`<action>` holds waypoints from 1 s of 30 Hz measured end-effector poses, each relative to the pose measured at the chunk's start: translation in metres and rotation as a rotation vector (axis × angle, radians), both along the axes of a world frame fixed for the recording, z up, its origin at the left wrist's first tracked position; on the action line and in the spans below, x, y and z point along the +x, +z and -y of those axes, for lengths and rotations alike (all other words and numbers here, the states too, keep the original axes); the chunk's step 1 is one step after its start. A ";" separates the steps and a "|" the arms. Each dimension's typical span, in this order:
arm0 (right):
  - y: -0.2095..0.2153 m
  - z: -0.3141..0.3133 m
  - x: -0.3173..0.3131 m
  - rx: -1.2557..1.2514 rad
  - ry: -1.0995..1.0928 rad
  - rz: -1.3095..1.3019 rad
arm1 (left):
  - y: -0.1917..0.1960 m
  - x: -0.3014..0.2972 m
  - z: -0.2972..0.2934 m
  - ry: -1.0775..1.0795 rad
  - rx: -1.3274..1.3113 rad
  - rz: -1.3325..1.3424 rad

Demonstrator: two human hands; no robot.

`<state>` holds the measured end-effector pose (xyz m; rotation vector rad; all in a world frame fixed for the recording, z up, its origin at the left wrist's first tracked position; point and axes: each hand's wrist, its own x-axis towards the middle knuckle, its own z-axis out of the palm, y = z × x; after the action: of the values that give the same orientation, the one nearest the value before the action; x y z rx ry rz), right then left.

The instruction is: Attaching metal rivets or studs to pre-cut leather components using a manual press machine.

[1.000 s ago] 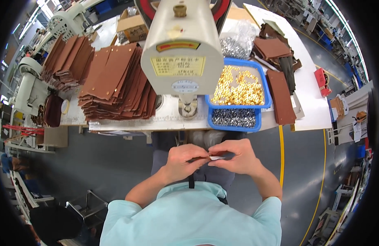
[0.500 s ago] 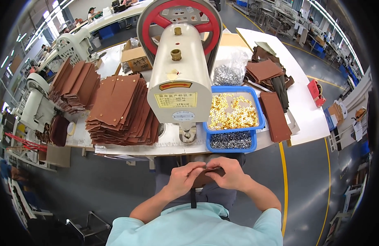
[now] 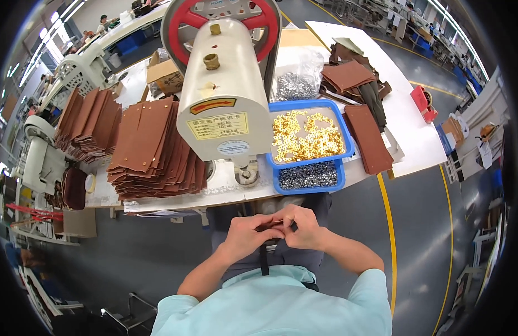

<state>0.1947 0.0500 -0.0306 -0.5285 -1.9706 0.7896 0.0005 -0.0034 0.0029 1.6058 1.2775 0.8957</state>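
My left hand and my right hand meet in front of the table edge, above my lap. Both are closed, their fingertips pinching a brown leather piece that they mostly cover. Whether a small fitting is also between the fingers cannot be made out. Just beyond my hands, on the table, stands a cream press machine with a red flywheel. To its right, a blue tray holds loose gold ring-shaped fittings. A second blue tray below it holds silver fittings.
Left of the machine rise stacks of brown leather panels, the nearer one with gold studs. A cardboard box stands behind. Another leather panel, dark green-brown scraps and a red container lie to the right.
My hands have drawn closer together, the right one turning over toward the left. Less of the leather piece shows now. The whole view has shifted slightly.
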 end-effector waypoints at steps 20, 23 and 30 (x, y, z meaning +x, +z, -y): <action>-0.023 -0.215 0.013 -0.082 -0.553 0.655 | 0.005 -0.022 0.009 0.056 0.122 -0.291; -0.025 -0.216 0.008 -0.107 -0.579 0.692 | 0.009 -0.030 0.011 0.122 0.033 -0.210; -0.017 -0.215 0.017 -0.261 -0.491 0.642 | 0.010 -0.029 -0.007 0.275 -0.150 0.012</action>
<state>0.2120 0.2653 -0.0478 -1.5056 -2.1603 0.6018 -0.0283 0.0035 0.0131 1.3265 1.5450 0.9487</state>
